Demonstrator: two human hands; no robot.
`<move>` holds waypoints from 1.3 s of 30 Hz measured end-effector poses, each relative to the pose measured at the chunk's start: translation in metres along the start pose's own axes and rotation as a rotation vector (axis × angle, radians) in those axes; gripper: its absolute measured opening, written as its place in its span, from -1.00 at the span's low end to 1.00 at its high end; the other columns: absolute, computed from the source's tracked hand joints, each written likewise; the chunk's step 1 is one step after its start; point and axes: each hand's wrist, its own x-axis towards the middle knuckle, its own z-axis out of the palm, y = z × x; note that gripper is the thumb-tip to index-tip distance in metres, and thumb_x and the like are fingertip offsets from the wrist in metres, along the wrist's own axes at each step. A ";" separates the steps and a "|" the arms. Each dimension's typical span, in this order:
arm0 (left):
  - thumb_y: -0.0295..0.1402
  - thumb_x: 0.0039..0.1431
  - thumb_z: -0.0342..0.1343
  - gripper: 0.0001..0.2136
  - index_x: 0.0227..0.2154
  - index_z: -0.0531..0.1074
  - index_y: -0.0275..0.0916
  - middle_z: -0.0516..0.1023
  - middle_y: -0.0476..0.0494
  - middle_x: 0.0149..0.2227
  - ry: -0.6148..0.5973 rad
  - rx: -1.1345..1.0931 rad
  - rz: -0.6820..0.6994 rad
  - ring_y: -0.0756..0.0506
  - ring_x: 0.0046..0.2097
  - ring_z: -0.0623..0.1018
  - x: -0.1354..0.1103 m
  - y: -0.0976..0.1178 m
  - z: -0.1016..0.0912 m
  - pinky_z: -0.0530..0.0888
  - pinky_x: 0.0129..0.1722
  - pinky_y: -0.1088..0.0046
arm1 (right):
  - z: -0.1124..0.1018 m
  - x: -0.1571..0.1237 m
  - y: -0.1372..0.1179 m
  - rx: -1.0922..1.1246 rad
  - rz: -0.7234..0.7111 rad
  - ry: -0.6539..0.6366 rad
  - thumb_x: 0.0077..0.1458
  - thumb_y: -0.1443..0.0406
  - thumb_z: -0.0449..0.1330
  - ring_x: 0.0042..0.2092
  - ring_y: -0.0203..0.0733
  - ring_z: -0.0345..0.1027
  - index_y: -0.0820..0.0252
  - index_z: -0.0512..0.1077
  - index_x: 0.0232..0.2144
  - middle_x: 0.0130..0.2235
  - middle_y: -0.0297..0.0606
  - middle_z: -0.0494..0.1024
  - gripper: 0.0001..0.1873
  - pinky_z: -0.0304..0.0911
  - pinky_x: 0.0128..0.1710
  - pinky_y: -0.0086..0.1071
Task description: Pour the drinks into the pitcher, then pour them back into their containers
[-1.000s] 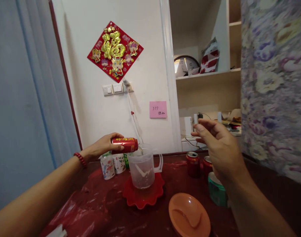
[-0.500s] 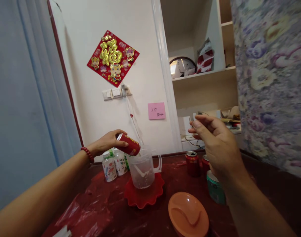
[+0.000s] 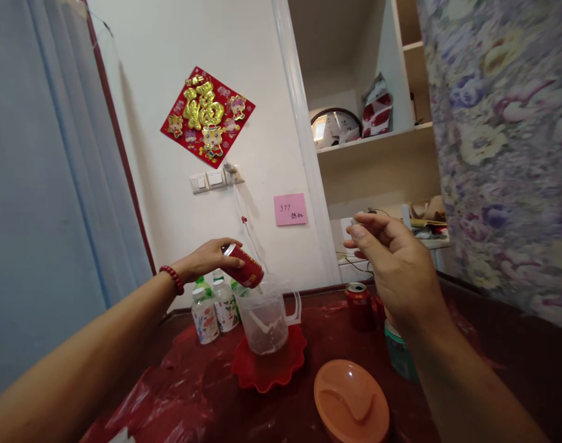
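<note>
My left hand (image 3: 209, 258) grips a red drink can (image 3: 245, 268), tipped mouth-down over a clear plastic measuring jug (image 3: 265, 315). Brown liquid lies in the jug's bottom. The jug stands on a red scalloped plate (image 3: 268, 369) on the dark red table. My right hand (image 3: 394, 271) is raised over the table's right side, fingers curled and pinched together; whether it holds anything I cannot make out. A red bead bracelet (image 3: 171, 278) circles my left wrist.
Several small white bottles (image 3: 208, 312) stand left of the jug. An opened red can (image 3: 358, 304) and a teal tin (image 3: 399, 355) sit below my right hand. An orange lid (image 3: 351, 401) lies near the front. Shelves and a flowered curtain (image 3: 502, 141) are on the right.
The can has tipped from level to steeply mouth-down over the jug, and brown liquid now shows in the jug. My right hand has risen slightly. The view has shifted upward.
</note>
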 end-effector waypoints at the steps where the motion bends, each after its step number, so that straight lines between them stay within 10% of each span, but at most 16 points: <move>1: -0.19 -0.10 0.35 -0.35 0.09 0.40 -0.31 0.59 -0.28 -0.01 0.000 0.004 -0.001 -0.31 -0.05 0.59 0.001 0.000 -0.001 0.57 -0.11 0.20 | 0.000 0.000 0.000 0.005 0.000 0.003 0.15 0.05 0.29 -0.15 -0.08 0.45 0.14 0.45 -0.06 -0.16 -0.23 0.53 -0.60 0.33 -0.16 -0.19; 39: -0.09 -0.09 0.32 -0.19 0.24 0.31 -0.32 0.60 -0.26 -0.01 -0.036 0.297 -0.023 -0.27 -0.07 0.58 0.013 0.032 -0.005 0.52 -0.11 0.29 | -0.004 0.001 -0.006 0.024 -0.019 0.034 0.14 0.08 0.30 -0.21 -0.13 0.44 0.14 0.47 -0.10 -0.21 -0.29 0.53 -0.65 0.29 -0.24 -0.26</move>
